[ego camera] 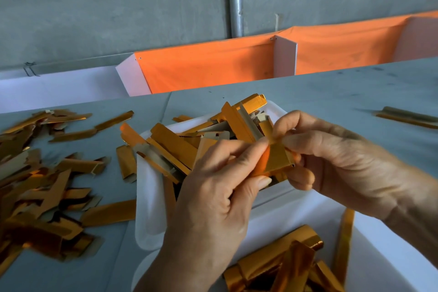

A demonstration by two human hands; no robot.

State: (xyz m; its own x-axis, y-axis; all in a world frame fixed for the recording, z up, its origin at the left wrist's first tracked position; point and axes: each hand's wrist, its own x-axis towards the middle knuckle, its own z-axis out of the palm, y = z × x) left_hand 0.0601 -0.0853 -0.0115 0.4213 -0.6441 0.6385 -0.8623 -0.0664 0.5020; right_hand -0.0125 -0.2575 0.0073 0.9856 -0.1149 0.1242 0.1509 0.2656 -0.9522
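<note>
Pinching a gold card strip (278,157) at centre, just above the white tray (147,197), the left hand (213,208) at seven o'clock and the right hand (343,161) at three o'clock are seemingly folding it, and the next move is probably calling for a firm crease.

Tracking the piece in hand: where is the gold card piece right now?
Head view, right of centre: the gold card piece is pinched between the left hand and right hand, over the white tray.
</note>
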